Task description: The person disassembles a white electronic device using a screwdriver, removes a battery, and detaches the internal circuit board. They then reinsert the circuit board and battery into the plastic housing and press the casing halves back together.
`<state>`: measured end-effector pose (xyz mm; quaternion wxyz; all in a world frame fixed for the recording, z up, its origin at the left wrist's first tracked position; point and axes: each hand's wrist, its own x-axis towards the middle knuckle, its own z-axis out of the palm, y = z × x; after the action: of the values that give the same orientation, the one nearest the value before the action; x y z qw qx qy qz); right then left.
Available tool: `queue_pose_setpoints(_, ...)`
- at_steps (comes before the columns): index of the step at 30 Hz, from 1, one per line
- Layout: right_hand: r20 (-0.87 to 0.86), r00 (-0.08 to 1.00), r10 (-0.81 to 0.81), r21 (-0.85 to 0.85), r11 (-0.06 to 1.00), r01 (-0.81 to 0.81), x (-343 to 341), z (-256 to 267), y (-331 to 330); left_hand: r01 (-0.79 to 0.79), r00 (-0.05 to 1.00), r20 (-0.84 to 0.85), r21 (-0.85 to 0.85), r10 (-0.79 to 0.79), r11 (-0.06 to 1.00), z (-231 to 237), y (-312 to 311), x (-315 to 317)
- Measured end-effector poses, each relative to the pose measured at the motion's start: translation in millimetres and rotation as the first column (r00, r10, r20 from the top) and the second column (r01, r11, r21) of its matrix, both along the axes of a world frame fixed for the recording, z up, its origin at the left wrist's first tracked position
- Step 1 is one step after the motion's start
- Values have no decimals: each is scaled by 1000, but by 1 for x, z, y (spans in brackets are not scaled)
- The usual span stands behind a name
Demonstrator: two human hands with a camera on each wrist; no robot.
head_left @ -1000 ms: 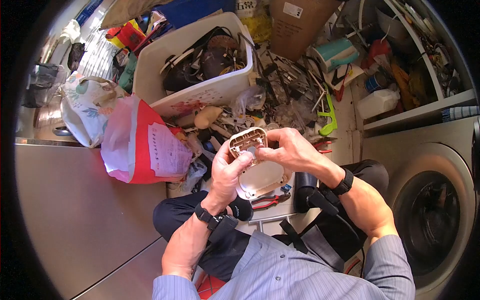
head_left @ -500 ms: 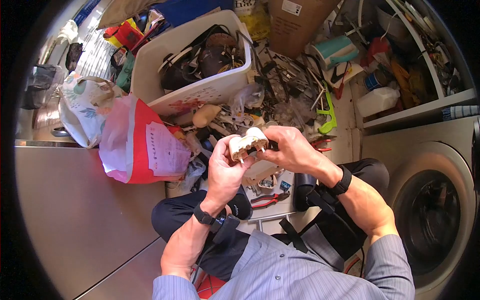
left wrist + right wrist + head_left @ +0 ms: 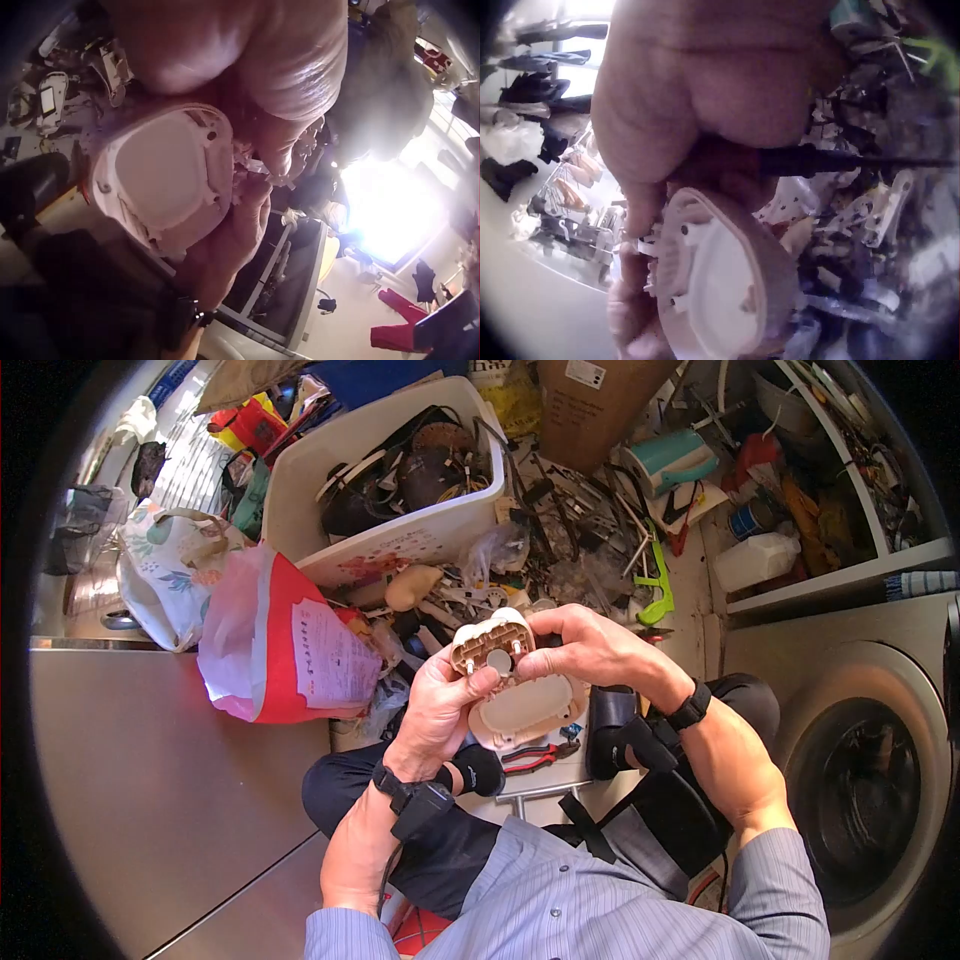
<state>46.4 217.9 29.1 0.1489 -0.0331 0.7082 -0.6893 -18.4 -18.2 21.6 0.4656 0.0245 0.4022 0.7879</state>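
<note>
Near the middle of the head view, both hands are busy with one cream-coloured, rounded plastic housing [image 3: 535, 712]. The left hand [image 3: 437, 705] pinches its ribbed upper end from the left, with the thumb over the inner side, and the right hand [image 3: 590, 650] grips the same end from the right, also with bent thumb. Between the thumbs there is a small pale round disc [image 3: 499, 660]. In both wrist views the large palm stands before the camera and hides part of the fingers. In the right wrist view, a dark straight rod [image 3: 870, 161] passes from under the palm toward the right edge; I cannot tell if it is held.

Just below the housing lie red-and-black pliers [image 3: 540, 758], near a grey metal tube [image 3: 545, 793]. Folded legs in dark trousers [image 3: 345, 785] limit the space at both sides. Above the hands, a crowded heap of mixed parts [image 3: 570, 550] covers the floor, with a bright green plastic piece [image 3: 656, 592] at its right border. A white plastic bin [image 3: 460, 525] stands upper left of centre, and a red-and-pink plastic bag [image 3: 280, 645] leans below it.
</note>
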Motion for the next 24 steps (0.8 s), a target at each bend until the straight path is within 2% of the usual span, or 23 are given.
queue_pose_setpoints(1,-3,1000,3,0,1000,-3,-1,2,1,-3,1000,-3,0,3,1000,-1,-2,-1)
queue_pose_setpoints(3,130,991,-6,-87,996,18,-1,4,1,32,999,20,10,-32,999,-1,-3,-2)
queue_pose_setpoints(7,133,990,-36,-103,993,50,-2,7,-3,26,1000,12,-8,-26,1000,-5,-3,-2)
queue_pose_setpoints(10,162,985,-58,-28,998,63,-5,3,-4,-12,998,58,-5,12,1000,-9,-2,-1)
queue_pose_setpoints(13,155,985,-78,-117,988,97,-6,3,-6,-59,988,142,21,55,998,-10,1,-3)
queue_pose_setpoints(24,166,977,-133,-68,987,146,-3,-12,-15,-109,958,267,15,102,994,-8,6,0)
